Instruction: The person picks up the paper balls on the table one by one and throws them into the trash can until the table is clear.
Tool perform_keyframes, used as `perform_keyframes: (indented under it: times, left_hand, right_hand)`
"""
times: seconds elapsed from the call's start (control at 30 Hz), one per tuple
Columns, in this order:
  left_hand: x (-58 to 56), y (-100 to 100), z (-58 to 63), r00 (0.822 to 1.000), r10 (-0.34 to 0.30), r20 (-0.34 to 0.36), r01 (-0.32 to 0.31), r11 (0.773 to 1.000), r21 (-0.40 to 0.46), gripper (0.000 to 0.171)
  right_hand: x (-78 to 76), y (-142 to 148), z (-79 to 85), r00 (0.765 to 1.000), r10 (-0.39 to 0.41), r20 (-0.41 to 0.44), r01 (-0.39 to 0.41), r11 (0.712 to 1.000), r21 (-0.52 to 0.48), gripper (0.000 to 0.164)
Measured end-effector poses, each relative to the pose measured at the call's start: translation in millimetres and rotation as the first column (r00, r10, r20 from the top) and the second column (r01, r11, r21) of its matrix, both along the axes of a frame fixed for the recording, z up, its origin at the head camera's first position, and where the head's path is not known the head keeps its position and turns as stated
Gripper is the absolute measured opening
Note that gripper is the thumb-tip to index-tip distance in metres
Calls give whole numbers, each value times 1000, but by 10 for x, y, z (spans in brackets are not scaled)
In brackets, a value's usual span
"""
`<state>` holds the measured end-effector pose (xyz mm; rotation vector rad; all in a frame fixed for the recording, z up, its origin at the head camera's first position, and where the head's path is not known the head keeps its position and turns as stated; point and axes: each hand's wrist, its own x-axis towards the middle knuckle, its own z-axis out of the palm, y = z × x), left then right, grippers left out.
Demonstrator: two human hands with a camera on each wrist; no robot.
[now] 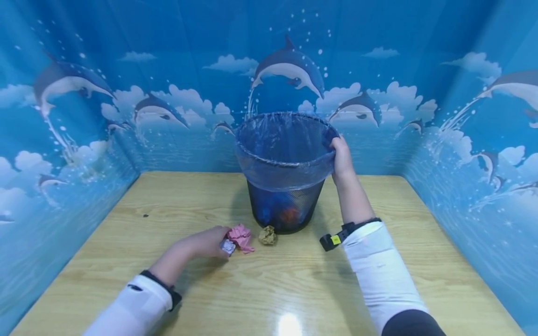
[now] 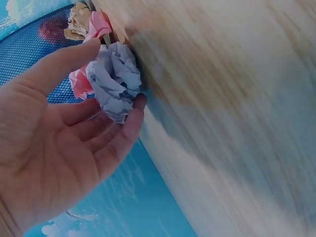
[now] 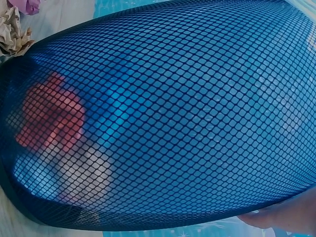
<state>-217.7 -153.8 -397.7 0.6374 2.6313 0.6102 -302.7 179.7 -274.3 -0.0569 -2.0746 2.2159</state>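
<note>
My left hand (image 1: 206,242) is low over the table, thumb and fingers around a crumpled white paper ball (image 2: 114,81). Just beyond it lies a crumpled pink paper ball (image 1: 241,237), and a tan paper ball (image 1: 267,235) sits farther right by the bin's base. A dark mesh wastebasket (image 1: 308,205), lined with a translucent blue bag (image 1: 286,177), stands at the table's back. On its right side, my right hand (image 1: 343,156) grips the rim and the bag's folded edge. Red crumpled paper (image 3: 52,113) and pale pieces show through the mesh near the bottom.
The light wooden table (image 1: 260,289) is enclosed at the back and sides by a blue dolphin-print curtain (image 1: 189,42). A small dark speck (image 1: 145,215) marks the table's left part. Cameras are strapped to both wrists.
</note>
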Motion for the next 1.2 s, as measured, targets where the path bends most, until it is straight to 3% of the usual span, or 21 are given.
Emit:
perform_keyframes:
  times: [0.13, 0.43, 0.83, 1.2]
  left_hand:
    - [-44, -23, -16, 997, -33, -63, 36, 999, 40, 57]
    - [-83, -43, 95, 998, 28, -63, -21, 995, 101, 50]
    - [-80, -87, 164, 994, 52, -96, -50, 998, 22, 67]
    - [-85, -144, 266, 981, -21, -193, 21, 1000, -1, 47]
  right_hand:
    - [-4, 3, -2, 1000, 4, -3, -4, 1000, -1, 77]
    - [18, 18, 19, 1000, 13, 5, -13, 1000, -13, 77]
    - [2, 8, 4, 999, 21, -24, -22, 1000, -19, 76]
    - [16, -2, 9, 1000, 15, -12, -16, 1000, -15, 76]
